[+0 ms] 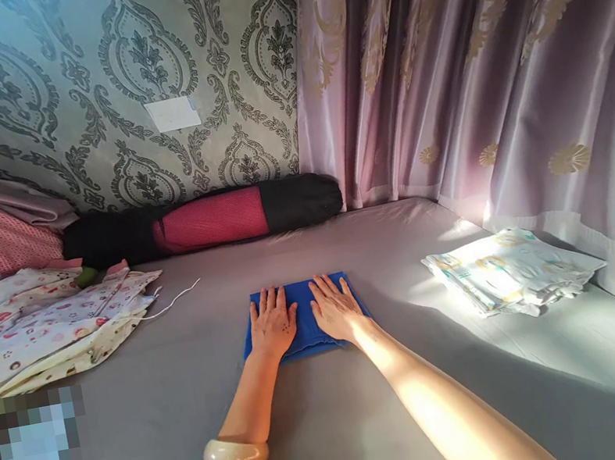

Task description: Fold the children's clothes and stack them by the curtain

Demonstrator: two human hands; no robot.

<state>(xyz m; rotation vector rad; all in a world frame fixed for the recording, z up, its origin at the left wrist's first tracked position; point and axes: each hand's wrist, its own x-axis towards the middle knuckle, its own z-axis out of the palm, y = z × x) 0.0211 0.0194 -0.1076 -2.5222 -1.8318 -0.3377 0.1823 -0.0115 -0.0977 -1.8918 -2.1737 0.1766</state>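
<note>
Left hand (273,325) flat on a folded blue cloth (305,311), right hand (337,310) beside it

At the far left, loosely piled printed fabric (62,325) lies on the grey sheet (193,393), a thin white cord (176,297) trailing near its edge. Next comes a long black bolster (211,221) with a pink mesh middle, lying along the foot of the patterned wall (217,55). A pale bangle (236,453) rings the left forearm (250,414). The left hand rests palm down on the cloth's left part, fingers a little apart, thumb spread towards the middle. The cloth lies flat on the sheet, in front of the person. The right hand rests palm down on its right part, fingers slightly apart too. Further right, a partly sunlit stack of pale printed cloth (508,270) lies near the hem of a shiny mauve curtain (440,103)
</note>
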